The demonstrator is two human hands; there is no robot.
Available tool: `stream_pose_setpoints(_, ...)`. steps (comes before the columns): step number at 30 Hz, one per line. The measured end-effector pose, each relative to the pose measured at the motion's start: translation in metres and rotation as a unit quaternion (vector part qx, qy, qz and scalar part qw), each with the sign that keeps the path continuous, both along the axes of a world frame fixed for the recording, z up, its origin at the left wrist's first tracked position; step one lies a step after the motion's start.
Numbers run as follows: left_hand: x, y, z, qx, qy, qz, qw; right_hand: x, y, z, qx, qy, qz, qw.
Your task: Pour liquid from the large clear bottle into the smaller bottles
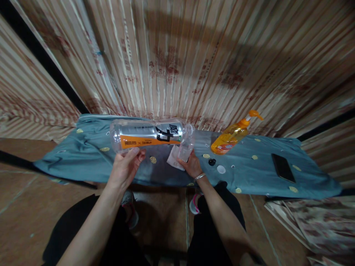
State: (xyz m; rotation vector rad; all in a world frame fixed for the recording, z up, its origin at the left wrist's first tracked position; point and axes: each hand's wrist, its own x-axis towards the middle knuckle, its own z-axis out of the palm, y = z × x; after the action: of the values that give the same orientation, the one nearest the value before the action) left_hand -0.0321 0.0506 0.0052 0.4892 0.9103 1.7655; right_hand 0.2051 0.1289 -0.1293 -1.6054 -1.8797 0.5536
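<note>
Pointing its neck rightward, the clear plastic drink bottle [146, 133] with a silver-and-orange label lies nearly level above the bench [249, 175]. The left hand [127, 164] pinches its near-left side; the right hand's [193, 167] grip curls around a small clear container [186, 148] at the neck, beside a white tissue-like piece [173, 159]. These vessels look lined up already; liquid, or any amount left, can't be made out. To their right, untouched, are a black cap [212, 162], white disc [221, 169], orange pump bottle [229, 137] with pump fitted, and, farthest right, a smartphone [283, 168].
</note>
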Motion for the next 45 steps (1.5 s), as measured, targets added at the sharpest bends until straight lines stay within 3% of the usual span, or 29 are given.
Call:
stream_pose_setpoints(23, -0.0020, -0.0004, -0.0041, 0.015, 0.016, -0.008, 1.000, -0.0007, -0.0004, -0.0014, 0.019, -0.016, -0.008, 1.000)
stream_pose_setpoints(45, -0.0017, -0.0014, -0.0049, 0.033, 0.016, -0.014, 0.999, -0.0018, -0.0016, 0.0041, -0.018, 0.002, -0.007, 1.000)
